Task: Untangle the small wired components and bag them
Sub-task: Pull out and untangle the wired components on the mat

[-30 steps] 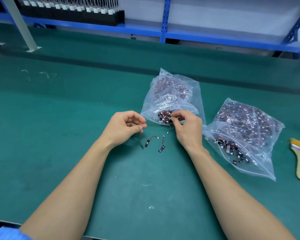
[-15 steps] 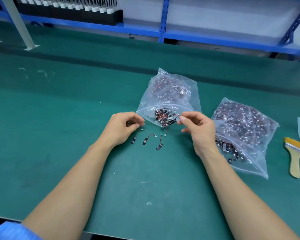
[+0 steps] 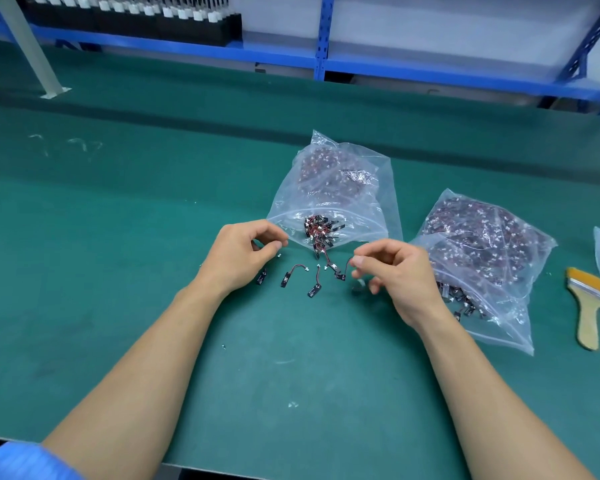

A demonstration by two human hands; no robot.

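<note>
Green bench (image 3: 118, 271), blurred wired component (image 3: 340, 276) perhaps in right hand (image 3: 400, 277) grip

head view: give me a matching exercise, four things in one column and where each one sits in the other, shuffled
Things
1. brush
2. middle bag
3. right bag
4. loose parts

Places
A. on the mat between the left hand and the right hand
B. far right, handle toward the person
C. just beyond both hands, mouth open toward them
D. right of the right hand

Pairs: 1-B, 2-C, 3-D, 4-A
</note>
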